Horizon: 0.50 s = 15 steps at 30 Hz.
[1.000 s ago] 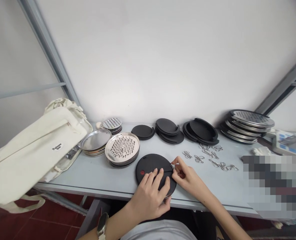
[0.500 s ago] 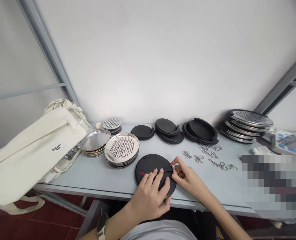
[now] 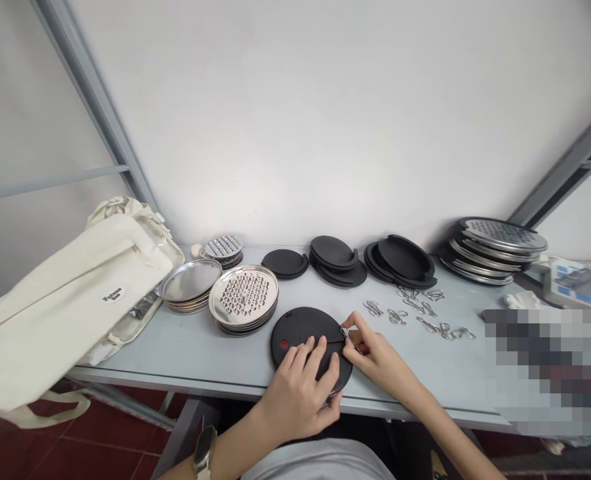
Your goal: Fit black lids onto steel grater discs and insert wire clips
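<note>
A round black disc (image 3: 298, 330) with a red dot and a straight slit lies flat on the grey table (image 3: 175, 350), its near edge over the table's front edge. My left hand (image 3: 298, 387) grips it, fingers on top and thumb at the near rim. My right hand (image 3: 370, 350) pinches a small metal piece (image 3: 344, 332) at the slit's right end. The fingertips hide most of that piece.
Stacks of perforated steel discs (image 3: 244, 299) and black discs (image 3: 335, 261) line the table's back. Loose wire clips (image 3: 415, 313) lie to the right of the hands. A cream canvas bag (image 3: 70, 300) hangs over the left end. A pixelated patch covers the right foreground.
The view has shifted very slightly. My hands, the black disc and the metal piece stay in nearly the same positions.
</note>
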Each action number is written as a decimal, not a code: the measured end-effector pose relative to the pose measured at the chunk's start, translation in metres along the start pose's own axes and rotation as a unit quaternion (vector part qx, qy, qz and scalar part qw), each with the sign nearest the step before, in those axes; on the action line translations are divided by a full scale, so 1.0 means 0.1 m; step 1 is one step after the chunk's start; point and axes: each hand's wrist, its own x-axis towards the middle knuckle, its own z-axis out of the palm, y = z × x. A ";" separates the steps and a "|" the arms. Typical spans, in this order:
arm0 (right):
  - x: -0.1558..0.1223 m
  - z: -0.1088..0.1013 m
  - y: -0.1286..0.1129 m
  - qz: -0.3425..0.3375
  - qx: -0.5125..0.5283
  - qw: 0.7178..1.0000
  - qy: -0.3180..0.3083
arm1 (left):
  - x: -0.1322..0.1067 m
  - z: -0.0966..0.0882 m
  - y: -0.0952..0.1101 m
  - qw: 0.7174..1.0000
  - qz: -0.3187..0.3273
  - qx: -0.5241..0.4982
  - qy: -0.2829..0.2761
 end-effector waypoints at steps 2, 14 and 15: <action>0.00 0.00 0.00 -0.001 -0.003 1.000 0.003 | 0.00 0.00 0.00 1.000 0.001 -0.001 -0.003; 0.00 -0.02 -0.03 0.006 -0.006 0.999 0.034 | 0.01 0.00 0.00 1.000 0.004 -0.006 -0.002; 0.00 -0.03 -0.03 0.003 -0.014 0.999 0.042 | 0.01 0.00 0.00 1.000 0.006 -0.008 -0.003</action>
